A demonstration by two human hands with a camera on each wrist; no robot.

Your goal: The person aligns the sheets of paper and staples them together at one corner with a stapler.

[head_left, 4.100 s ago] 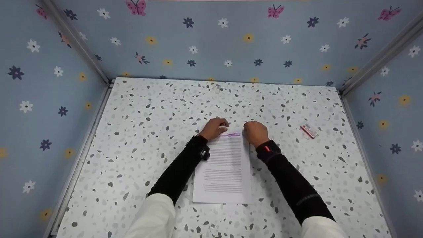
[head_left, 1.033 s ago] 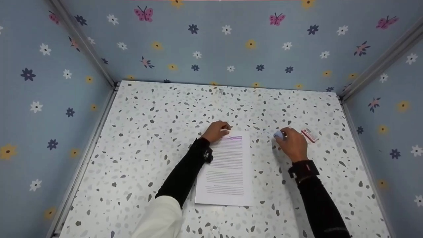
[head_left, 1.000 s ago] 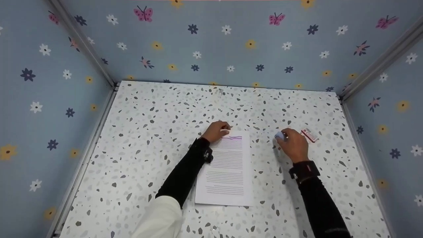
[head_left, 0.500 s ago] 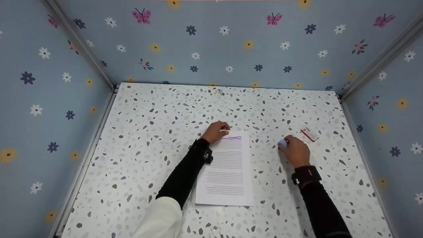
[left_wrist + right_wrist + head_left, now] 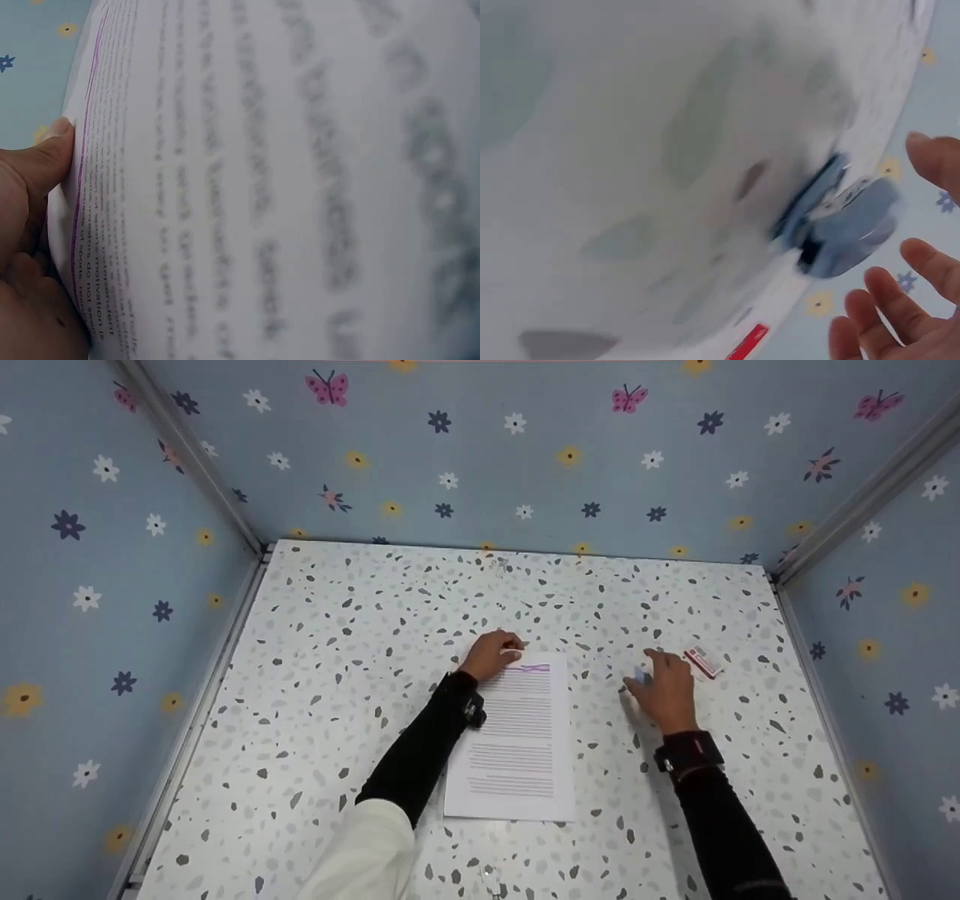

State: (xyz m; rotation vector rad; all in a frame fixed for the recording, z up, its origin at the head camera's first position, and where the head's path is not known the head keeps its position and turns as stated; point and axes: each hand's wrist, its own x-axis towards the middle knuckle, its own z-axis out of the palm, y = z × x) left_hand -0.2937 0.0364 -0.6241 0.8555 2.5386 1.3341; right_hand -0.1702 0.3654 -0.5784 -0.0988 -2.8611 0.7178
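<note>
A small blue stapler [image 5: 640, 673] [image 5: 847, 217] sits on the speckled table to the right of the printed sheets. My right hand [image 5: 666, 690] [image 5: 915, 300] is beside it with fingers spread; in the right wrist view there is a gap between them and the stapler. At the top left of the sheets of paper [image 5: 514, 742] [image 5: 187, 187], my left hand [image 5: 489, 656] [image 5: 37, 187] pinches the edge between thumb and fingers. Purple marks run across the top of the front page. The left fingertips are partly hidden behind the paper in the left wrist view.
A small red and white box [image 5: 703, 661] lies just beyond my right hand. The speckled table [image 5: 360, 660] is enclosed on three sides by blue walls [image 5: 480, 450] with flower and butterfly prints.
My right hand was near the sheets' top right corner, then moved right holding the stapler. Its fingers have now spread and let go of it. My left hand keeps its hold.
</note>
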